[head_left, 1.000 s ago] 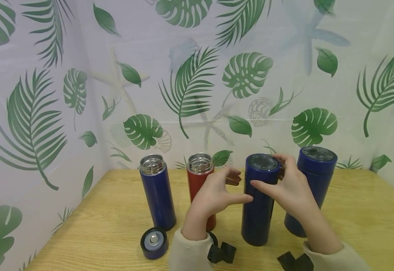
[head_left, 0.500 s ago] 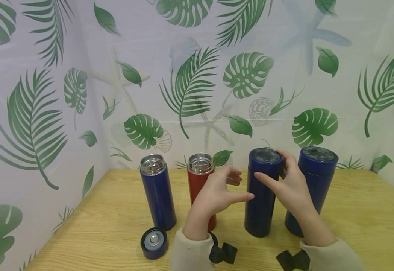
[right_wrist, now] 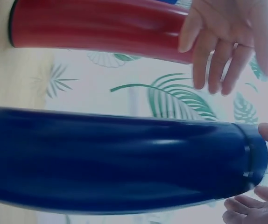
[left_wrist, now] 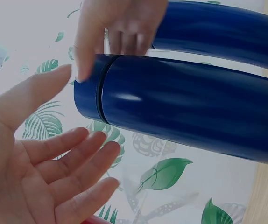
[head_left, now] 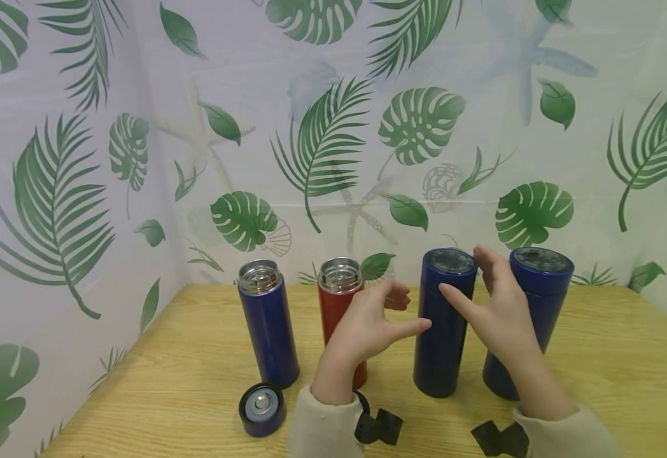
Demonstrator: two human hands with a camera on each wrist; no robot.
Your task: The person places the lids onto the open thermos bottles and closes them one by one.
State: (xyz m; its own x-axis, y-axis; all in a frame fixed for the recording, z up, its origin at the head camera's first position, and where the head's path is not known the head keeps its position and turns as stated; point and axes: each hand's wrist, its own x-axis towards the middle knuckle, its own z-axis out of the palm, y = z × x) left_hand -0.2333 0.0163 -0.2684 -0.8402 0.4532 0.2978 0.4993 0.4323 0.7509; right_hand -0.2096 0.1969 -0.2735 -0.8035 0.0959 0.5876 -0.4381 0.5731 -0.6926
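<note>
A dark blue thermos, its lid on, stands upright between my two hands. My right hand curves loosely round its right side, thumb across the front near the lid. A gap shows between that hand's fingers and the thermos in the head view. To the left, my left hand holds nothing; its fingers are spread, the palm faces the thermos, and the thumb tip overlaps its edge. In the left wrist view the left fingers lie apart from the lid.
Another lidded blue thermos stands right behind my right hand. On the left are an uncapped blue flask and an uncapped red flask, partly behind my left hand. A blue cap lies upturned on the wooden table.
The thermos between my hands has shifted slightly away and to the right, and now stands still. My right hand's fingers have loosened from its lid. The left hand has barely moved.
</note>
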